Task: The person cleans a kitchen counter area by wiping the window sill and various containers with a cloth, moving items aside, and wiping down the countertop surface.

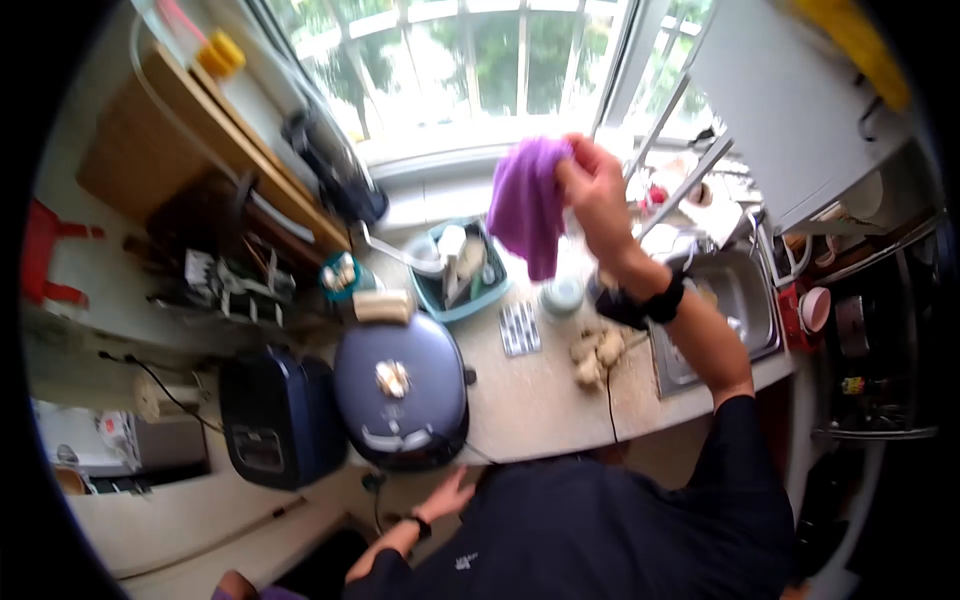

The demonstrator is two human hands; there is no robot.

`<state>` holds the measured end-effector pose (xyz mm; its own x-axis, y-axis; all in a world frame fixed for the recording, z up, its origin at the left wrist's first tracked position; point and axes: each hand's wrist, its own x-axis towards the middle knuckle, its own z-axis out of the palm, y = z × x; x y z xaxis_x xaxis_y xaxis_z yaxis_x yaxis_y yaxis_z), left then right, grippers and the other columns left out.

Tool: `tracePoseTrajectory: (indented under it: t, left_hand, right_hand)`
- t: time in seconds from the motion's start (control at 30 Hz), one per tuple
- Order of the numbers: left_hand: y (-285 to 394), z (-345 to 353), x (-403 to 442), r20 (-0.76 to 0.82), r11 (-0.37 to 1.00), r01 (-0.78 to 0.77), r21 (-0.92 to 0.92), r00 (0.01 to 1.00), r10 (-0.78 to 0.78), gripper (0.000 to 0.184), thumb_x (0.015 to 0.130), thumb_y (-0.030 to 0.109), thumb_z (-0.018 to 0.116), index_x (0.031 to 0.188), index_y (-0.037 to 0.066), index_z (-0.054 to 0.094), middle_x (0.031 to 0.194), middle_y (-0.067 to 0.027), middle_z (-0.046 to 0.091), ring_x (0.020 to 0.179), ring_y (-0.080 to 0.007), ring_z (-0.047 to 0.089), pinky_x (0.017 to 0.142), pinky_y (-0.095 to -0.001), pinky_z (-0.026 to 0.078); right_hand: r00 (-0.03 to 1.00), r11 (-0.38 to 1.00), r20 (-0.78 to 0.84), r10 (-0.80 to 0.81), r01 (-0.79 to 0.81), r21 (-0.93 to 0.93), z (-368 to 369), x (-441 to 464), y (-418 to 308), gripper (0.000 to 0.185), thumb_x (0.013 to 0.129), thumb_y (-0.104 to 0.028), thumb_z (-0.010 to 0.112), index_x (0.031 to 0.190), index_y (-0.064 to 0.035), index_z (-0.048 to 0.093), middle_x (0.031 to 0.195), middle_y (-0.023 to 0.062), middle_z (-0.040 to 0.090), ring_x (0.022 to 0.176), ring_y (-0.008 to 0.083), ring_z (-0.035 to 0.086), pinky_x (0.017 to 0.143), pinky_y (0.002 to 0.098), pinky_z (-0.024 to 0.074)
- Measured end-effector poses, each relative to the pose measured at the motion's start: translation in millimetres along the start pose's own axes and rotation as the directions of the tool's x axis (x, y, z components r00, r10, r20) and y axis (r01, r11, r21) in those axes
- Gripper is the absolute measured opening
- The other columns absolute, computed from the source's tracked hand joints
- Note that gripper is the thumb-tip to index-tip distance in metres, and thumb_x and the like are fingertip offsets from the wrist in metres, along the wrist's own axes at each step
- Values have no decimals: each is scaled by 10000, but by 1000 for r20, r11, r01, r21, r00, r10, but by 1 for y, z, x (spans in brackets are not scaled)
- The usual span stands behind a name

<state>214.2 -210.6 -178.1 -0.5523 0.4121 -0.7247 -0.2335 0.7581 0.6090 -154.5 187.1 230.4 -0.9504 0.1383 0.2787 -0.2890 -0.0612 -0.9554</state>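
A purple cloth (530, 205) hangs from the pinched fingers of my right hand (597, 195), raised over the counter in front of the window. A black band is on that wrist. Low at the counter's front edge, my left hand (447, 496) has its fingers stretched out and holds nothing. Nearest to it is a dark round-lidded appliance (402, 385), with small pale pieces on its lid. Below the cloth stand a pale blue-green jar (562, 296) and a blister pack (519, 329). Ginger-like roots (598, 356) lie to their right.
A teal basin (470, 308) with assorted items sits behind the round appliance. The metal sink (720, 310) is at the right. A dark blue appliance (275, 415) stands on the left, below a utensil rack. A black cord (611, 410) hangs over the counter's front edge.
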Motion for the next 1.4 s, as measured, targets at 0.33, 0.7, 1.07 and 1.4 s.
tracePoseTrajectory:
  t: [0.33,0.7,1.07,1.4]
  left_hand:
    - [94,23,51,335,865,87,-494,937,97,731,957,343,614,1508,-17,297,1508,-199,404,1403,-287,382,1150,-353,308]
    - [97,22,66,423,695,251,-674,902,84,447,967,368,612,1263,32,603,1252,-123,603,1153,-218,567,1037,-331,426]
    - [75,22,41,121,526,101,-844,993,3,174,938,150,625,1030,16,688,984,-47,690,967,-162,633,896,-272,481]
    - [61,1,-74,-280,625,-114,-773,944,-174,422,1031,318,469,1019,-24,716,1214,-103,633,1103,-229,579,994,-360,429]
  right_hand:
    - [998,996,58,16,-11,-85,-3,-29,17,164,1008,-78,469,1019,4,610,826,32,640,614,41,507,530,163,412]
    - [968,974,-124,217,-223,-45,-39,-79,26,177,958,-45,520,1077,23,631,862,21,671,601,23,541,496,164,387]
    - [975,975,-118,191,-202,-95,-65,-101,45,162,962,-36,523,1058,13,643,815,-1,661,602,21,534,513,161,390]
    - [966,963,-51,255,-250,98,-55,-103,63,137,967,-62,537,1030,12,633,799,-9,642,640,25,536,546,173,396]
